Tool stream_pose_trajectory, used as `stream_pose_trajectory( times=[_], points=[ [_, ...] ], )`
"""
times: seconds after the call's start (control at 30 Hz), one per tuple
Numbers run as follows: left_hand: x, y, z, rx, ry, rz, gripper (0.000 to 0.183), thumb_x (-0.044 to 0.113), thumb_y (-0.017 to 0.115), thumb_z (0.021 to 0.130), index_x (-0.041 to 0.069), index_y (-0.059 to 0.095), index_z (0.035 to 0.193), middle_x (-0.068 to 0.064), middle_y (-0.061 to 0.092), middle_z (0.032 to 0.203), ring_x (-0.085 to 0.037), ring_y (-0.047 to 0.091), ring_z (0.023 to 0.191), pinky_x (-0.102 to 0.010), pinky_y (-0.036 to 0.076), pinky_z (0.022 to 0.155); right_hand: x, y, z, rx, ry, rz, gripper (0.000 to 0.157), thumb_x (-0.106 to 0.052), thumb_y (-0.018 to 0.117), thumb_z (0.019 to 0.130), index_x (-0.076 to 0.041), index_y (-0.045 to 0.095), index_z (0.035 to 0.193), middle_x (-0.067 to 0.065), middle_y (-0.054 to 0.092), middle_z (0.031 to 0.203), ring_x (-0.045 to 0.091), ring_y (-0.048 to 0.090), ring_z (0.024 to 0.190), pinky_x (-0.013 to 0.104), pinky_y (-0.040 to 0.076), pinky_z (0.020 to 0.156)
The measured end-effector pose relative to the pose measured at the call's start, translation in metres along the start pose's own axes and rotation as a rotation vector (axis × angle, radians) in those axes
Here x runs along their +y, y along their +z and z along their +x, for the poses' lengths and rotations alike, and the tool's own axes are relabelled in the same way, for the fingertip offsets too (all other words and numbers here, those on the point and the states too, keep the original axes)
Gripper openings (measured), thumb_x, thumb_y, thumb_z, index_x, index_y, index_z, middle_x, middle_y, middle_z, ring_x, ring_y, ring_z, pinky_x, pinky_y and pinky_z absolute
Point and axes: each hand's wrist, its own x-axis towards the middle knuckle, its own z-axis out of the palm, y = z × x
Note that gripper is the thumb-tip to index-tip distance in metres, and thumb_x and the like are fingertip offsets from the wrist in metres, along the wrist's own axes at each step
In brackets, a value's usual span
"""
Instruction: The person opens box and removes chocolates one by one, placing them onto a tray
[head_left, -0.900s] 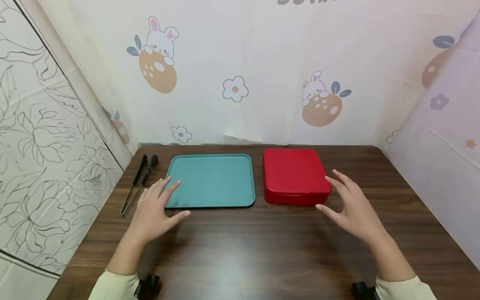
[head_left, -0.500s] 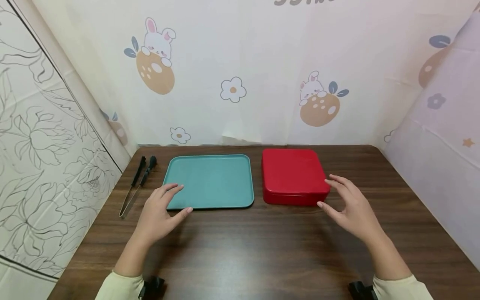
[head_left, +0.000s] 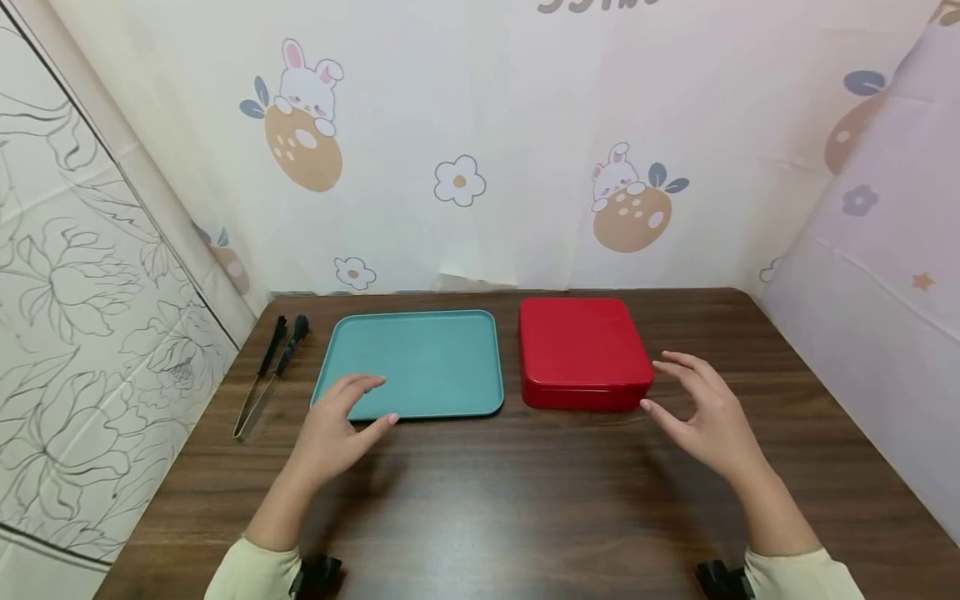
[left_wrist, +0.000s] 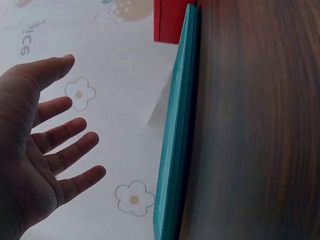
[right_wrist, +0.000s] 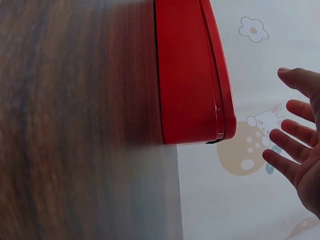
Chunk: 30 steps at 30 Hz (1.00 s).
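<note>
The blue-green tray (head_left: 420,354) lies flat on the tabletop (head_left: 487,500), its long side going left to right. The red box (head_left: 585,342) sits just right of it. The left hand's grip (head_left: 330,429) is spread by the tray's near left corner, fingers pointing ahead and right. The right hand's grip (head_left: 711,421) is spread beside the box, pointing ahead and left.

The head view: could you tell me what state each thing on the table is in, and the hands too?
Red box: closed.
Teal tray: lying flat, nothing seen on it.
Tongs: lying down, arms spread apart.
Left hand: open, holding nothing.
Right hand: open, holding nothing.
</note>
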Motion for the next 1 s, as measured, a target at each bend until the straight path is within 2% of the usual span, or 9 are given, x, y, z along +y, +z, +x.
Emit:
stream_pose_trajectory(
  times=[0.07, 0.23, 0.47, 0.63, 0.7, 0.87, 1.0],
  points=[
    [0.002, 0.003, 0.001, -0.009, -0.001, -0.014, 0.049, 0.022, 0.081, 0.081, 0.006, 0.065, 0.123, -0.011, 0.060, 0.123, -0.029, 0.057, 0.113, -0.050, 0.049, 0.087, 0.001, 0.001, -0.001, 0.026, -0.010, 0.021, 0.063, 0.002, 0.087, 0.058, 0.002, 0.065, 0.117, 0.020, 0.058, 0.125, 0.040, 0.053, 0.111, 0.010, 0.026, 0.100],
    [0.006, 0.010, 0.004, -0.031, -0.005, -0.056, 0.044, 0.022, 0.081, 0.082, 0.006, 0.066, 0.121, -0.008, 0.062, 0.121, -0.025, 0.061, 0.102, -0.042, 0.054, 0.075, 0.002, 0.001, -0.001, 0.057, -0.011, 0.030, 0.057, 0.005, 0.085, 0.059, 0.003, 0.066, 0.113, 0.021, 0.059, 0.122, 0.040, 0.054, 0.108, 0.007, 0.027, 0.097],
    [0.011, 0.021, 0.008, -0.054, -0.045, -0.126, 0.040, 0.020, 0.080, 0.083, 0.008, 0.067, 0.119, -0.006, 0.062, 0.119, -0.024, 0.062, 0.103, -0.041, 0.055, 0.078, 0.006, 0.002, -0.002, 0.072, 0.016, 0.037, 0.053, 0.008, 0.083, 0.061, 0.005, 0.066, 0.111, 0.021, 0.059, 0.121, 0.037, 0.055, 0.105, 0.006, 0.030, 0.091],
    [0.015, 0.031, 0.014, -0.071, -0.059, -0.172, 0.038, 0.020, 0.079, 0.083, 0.010, 0.068, 0.118, -0.005, 0.062, 0.117, -0.027, 0.063, 0.101, -0.041, 0.056, 0.076, 0.010, 0.005, -0.002, 0.072, 0.034, 0.040, 0.052, 0.008, 0.083, 0.062, 0.005, 0.066, 0.112, 0.020, 0.059, 0.121, 0.030, 0.055, 0.102, 0.007, 0.033, 0.085],
    [0.016, 0.035, 0.017, -0.082, -0.058, -0.183, 0.037, 0.020, 0.079, 0.084, 0.010, 0.068, 0.118, -0.004, 0.062, 0.117, -0.026, 0.062, 0.101, -0.040, 0.056, 0.077, 0.011, 0.006, -0.003, 0.068, 0.041, 0.051, 0.052, 0.009, 0.083, 0.063, 0.005, 0.066, 0.112, 0.020, 0.059, 0.122, 0.027, 0.056, 0.101, 0.006, 0.034, 0.086],
    [0.019, 0.047, 0.023, -0.123, -0.052, -0.223, 0.038, 0.020, 0.078, 0.084, 0.011, 0.067, 0.120, -0.003, 0.061, 0.118, -0.020, 0.059, 0.106, -0.037, 0.055, 0.080, 0.012, 0.008, -0.002, 0.061, 0.067, 0.106, 0.051, 0.013, 0.083, 0.063, 0.008, 0.066, 0.111, 0.021, 0.058, 0.120, 0.009, 0.055, 0.103, 0.005, 0.037, 0.091],
    [0.023, 0.056, 0.029, -0.151, -0.058, -0.244, 0.038, 0.021, 0.078, 0.085, 0.011, 0.067, 0.120, -0.003, 0.061, 0.118, -0.022, 0.059, 0.107, -0.036, 0.055, 0.081, 0.011, 0.009, 0.000, 0.055, 0.077, 0.129, 0.050, 0.015, 0.083, 0.063, 0.009, 0.065, 0.110, 0.023, 0.057, 0.120, 0.002, 0.051, 0.107, 0.005, 0.037, 0.091]
  ],
)
